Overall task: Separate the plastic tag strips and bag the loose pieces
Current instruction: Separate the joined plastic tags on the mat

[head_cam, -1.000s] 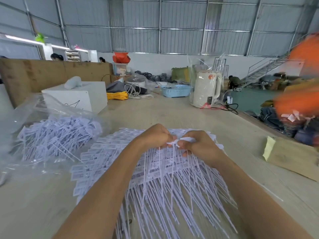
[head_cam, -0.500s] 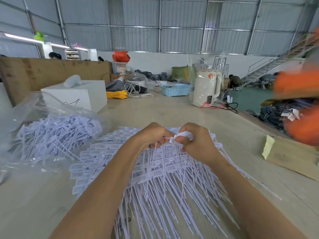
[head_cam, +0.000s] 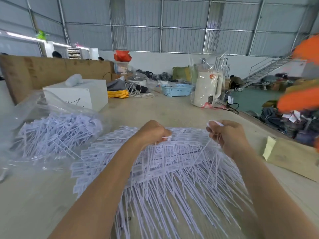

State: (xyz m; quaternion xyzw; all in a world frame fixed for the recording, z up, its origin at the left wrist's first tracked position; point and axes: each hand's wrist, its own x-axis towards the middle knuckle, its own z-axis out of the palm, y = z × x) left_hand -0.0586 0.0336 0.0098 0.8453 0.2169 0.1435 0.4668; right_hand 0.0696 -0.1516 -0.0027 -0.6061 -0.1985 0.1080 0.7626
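Observation:
A large fanned pile of white plastic tag strips [head_cam: 165, 171] lies on the table in front of me, their thin tails pointing toward me. My left hand [head_cam: 152, 132] grips a strip at the pile's far edge, fingers curled round it. My right hand [head_cam: 227, 133], raised to the right and apart from the left, pinches several loose white tags [head_cam: 214, 123] whose tails hang down from it. A clear plastic bag [head_cam: 50, 130] holding loose tags lies open at the left.
A white box [head_cam: 77, 94] stands behind the bag. Further back are a yellow cord [head_cam: 118, 94], a blue basket [head_cam: 177, 89] and a wrapped white kettle [head_cam: 206, 88]. A brown cardboard piece [head_cam: 293, 156] lies at the right. Blurred orange shapes [head_cam: 298, 99] pass at the right edge.
My hands were together over the pile's far edge; now the right hand has pulled away to the right with separated tags, while the left stays on the pile.

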